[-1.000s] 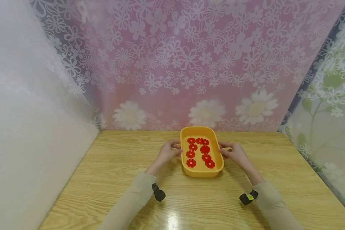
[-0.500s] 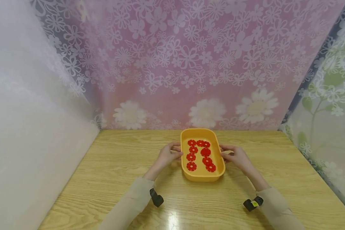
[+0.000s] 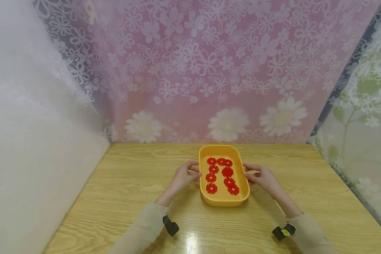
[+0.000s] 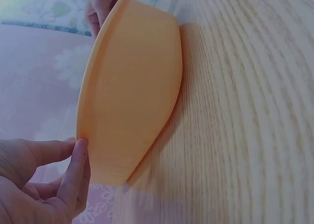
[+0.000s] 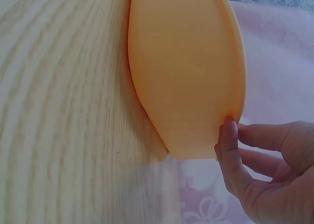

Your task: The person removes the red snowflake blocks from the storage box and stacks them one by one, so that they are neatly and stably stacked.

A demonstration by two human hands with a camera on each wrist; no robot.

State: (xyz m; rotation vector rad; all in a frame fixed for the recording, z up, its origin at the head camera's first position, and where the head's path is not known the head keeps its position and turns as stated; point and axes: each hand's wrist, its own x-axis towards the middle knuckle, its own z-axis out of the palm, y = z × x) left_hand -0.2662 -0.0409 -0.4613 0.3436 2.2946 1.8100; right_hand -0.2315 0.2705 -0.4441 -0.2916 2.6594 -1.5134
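A yellow-orange plastic tub (image 3: 225, 203) stands on the table in the head view. Several red notched discs (image 3: 211, 188) with pale centres lie inside it, in an arch-like line along the left, far and right parts of its floor. My left hand (image 3: 183, 175) pinches the tub's left rim between thumb and fingers; the left wrist view shows the fingertips (image 4: 81, 144) right at the edge. On the opposite side, my right hand (image 3: 264, 178) pinches the right rim, with its fingertips (image 5: 229, 123) against the outer wall in the right wrist view.
The wood-grain table (image 3: 130, 187) extends around the tub. Behind it hangs a pink flowered curtain (image 3: 190, 88); a plain white wall (image 3: 44, 123) stands at left and a leafy printed curtain (image 3: 365, 130) at right. Black wrist cameras (image 3: 170, 225) sit at both sleeves.
The tub has moved toward the body with both hands on its rims, leaving a wider strip of table behind it. The red discs have kept their arrangement.
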